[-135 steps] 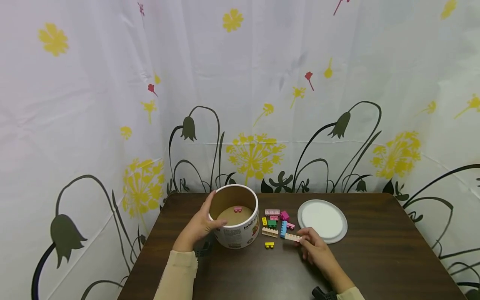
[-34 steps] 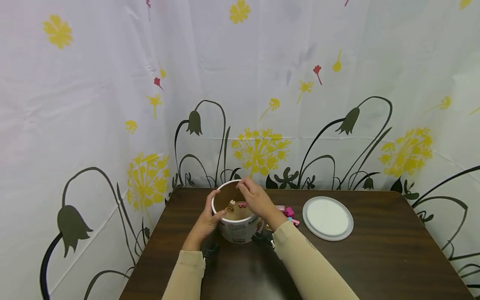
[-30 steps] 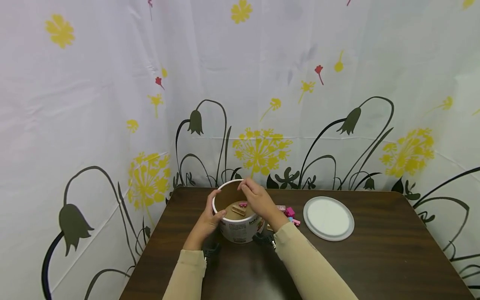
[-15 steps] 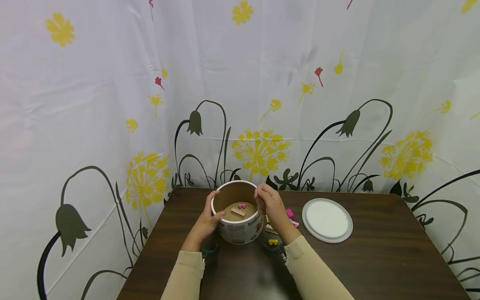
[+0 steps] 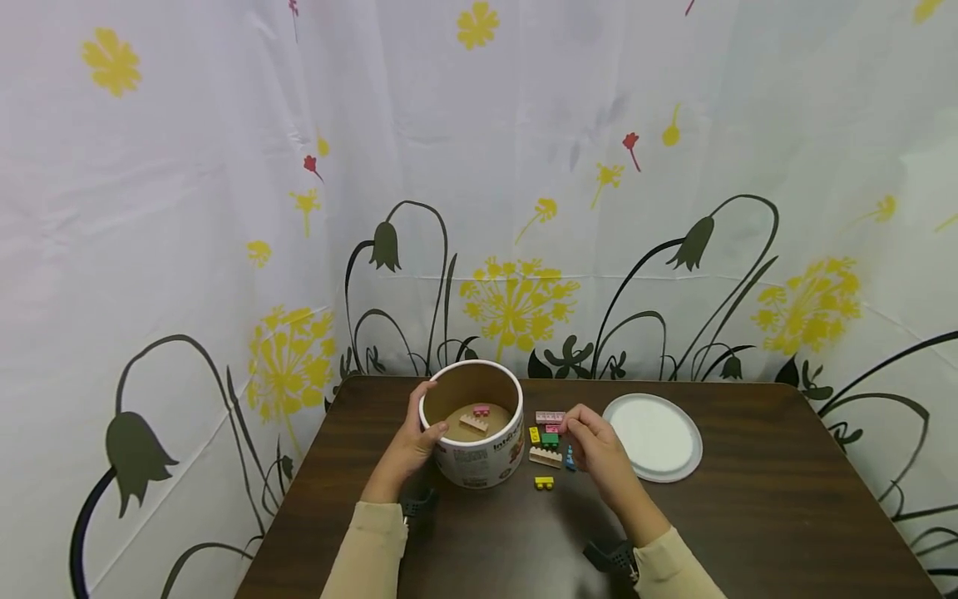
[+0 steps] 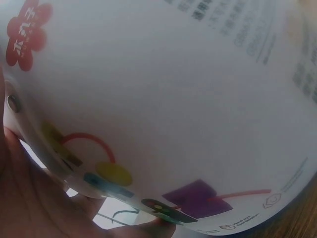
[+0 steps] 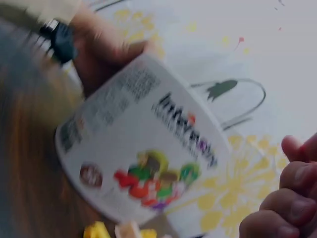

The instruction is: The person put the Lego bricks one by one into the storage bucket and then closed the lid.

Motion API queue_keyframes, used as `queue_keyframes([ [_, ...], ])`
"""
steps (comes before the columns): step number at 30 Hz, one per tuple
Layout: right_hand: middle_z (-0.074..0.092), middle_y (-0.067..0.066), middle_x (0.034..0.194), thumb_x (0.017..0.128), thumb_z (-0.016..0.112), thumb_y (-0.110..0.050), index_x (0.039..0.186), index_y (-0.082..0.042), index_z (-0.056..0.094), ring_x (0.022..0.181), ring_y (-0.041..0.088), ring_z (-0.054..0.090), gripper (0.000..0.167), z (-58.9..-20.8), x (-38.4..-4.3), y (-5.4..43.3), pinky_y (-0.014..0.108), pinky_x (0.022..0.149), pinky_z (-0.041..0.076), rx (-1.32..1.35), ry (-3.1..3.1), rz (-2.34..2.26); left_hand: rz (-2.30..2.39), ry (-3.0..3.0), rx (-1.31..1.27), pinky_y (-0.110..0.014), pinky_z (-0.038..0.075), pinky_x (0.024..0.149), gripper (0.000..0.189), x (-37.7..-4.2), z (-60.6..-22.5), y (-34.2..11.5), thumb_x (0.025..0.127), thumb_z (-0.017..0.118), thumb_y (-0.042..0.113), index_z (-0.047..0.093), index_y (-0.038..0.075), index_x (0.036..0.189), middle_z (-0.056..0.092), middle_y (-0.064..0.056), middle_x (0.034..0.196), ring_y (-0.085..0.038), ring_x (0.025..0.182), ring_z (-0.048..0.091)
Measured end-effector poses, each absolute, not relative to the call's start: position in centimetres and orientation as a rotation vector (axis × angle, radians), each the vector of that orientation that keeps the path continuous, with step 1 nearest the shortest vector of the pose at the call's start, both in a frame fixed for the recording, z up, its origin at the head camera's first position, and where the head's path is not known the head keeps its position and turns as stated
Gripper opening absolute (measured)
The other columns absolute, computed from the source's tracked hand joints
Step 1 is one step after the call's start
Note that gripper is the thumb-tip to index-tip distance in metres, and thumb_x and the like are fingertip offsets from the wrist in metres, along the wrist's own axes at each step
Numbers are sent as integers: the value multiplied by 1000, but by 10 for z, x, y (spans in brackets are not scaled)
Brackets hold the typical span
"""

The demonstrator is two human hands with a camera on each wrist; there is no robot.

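Observation:
My left hand [image 5: 409,441] grips the rim of a round white bucket [image 5: 479,467], thumb over the near edge and fingers along the outside. On the bucket floor lie a peach toy brick [image 5: 474,424] and a small pink brick [image 5: 481,410]. My right hand [image 5: 595,449] hovers beside the loose bricks with its fingers curled; nothing shows in its grasp in the right wrist view. Closest to it is a blue brick [image 5: 570,458], partly covered by the hand. A green brick [image 5: 550,441], another peach brick [image 5: 545,457] and a yellow brick [image 5: 544,483] lie between it and the bucket.
A round white lid [image 5: 653,438] lies behind and right of my right hand. More bricks, a pale pink one [image 5: 550,418] and a small yellow one [image 5: 535,436] among them, sit near the bucket. A flowered curtain [image 5: 509,208] hangs behind the dark wooden table [image 5: 778,499].
A peach brick pinched by my right hand at the table dropped into the bucket. That hand then moved right, from over the rim back to the loose bricks. My left hand kept hold of the bucket.

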State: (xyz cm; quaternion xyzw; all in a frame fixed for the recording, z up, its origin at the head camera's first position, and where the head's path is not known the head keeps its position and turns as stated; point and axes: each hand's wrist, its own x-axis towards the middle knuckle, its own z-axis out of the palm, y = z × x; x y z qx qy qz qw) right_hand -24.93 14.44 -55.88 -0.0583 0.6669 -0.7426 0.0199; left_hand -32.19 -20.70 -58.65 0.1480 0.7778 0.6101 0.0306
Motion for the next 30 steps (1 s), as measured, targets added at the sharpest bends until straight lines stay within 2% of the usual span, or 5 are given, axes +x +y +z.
queue_keyframes([
  [7,45,0,73,110,60,-16,119,0,60,55,12,39,19,-601,-242,158,24,51,34,-23,2236,-2198,1891,2388,481,-19,43,105,92,-322,-585,-206,93,73,36,20,22,166,30,-30,165,-54,145,44],
  [15,48,-4,75,104,71,-14,124,-3,61,56,6,42,25,-654,-230,144,23,54,36,-169,2259,-2046,1855,2417,459,-30,45,107,91,-323,-589,-208,92,71,34,20,24,167,31,-30,164,-52,144,46],
  [19,51,-3,74,97,80,-16,124,-13,67,63,5,47,30,-656,-230,138,24,63,40,-162,2474,-1858,1844,2426,469,-38,43,112,92,-322,-589,-209,93,72,37,19,23,167,31,-29,165,-51,145,45],
  [25,54,-3,71,92,85,-15,131,-14,70,58,4,48,42,-653,-235,139,21,56,39,-176,2501,-1736,1884,2396,452,-38,41,114,92,-323,-586,-206,93,73,37,20,25,167,31,-28,165,-51,146,44],
  [30,54,-4,69,91,85,-15,126,-12,73,58,3,47,37,-651,-236,136,21,54,36,-184,2538,-1669,1882,2397,400,-38,41,113,92,-321,-586,-206,92,73,38,20,27,166,32,-27,166,-49,146,45],
])
